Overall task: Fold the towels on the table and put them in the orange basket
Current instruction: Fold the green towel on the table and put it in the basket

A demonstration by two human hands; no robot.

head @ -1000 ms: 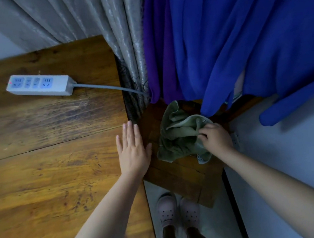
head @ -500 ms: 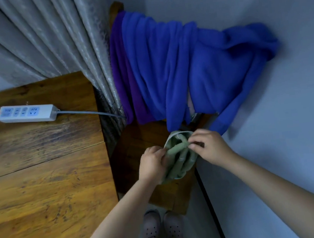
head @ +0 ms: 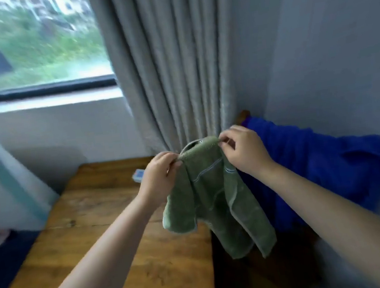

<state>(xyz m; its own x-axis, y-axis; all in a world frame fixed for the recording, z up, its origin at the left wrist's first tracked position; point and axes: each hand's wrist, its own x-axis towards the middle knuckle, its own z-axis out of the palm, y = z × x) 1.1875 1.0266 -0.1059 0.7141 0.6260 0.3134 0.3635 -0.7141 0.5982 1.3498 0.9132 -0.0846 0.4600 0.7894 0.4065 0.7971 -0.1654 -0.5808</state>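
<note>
A small green towel (head: 218, 203) hangs in the air in front of me, above the right edge of the wooden table (head: 125, 244). My left hand (head: 161, 174) pinches its top left corner. My right hand (head: 243, 151) pinches the top right corner. The top edge is stretched between the two hands and the rest of the cloth droops in loose folds. No orange basket is in view.
A blue garment (head: 320, 165) lies draped over a wooden chair at the right, by the wall. Grey curtains (head: 173, 61) hang behind the table. A white power strip (head: 138, 174) peeks out behind my left hand. A pale object (head: 3, 183) stands at the left.
Both hands have lifted the green towel from the chair seat up to chest height and drawn its top edge apart. The view has tilted up to the window.
</note>
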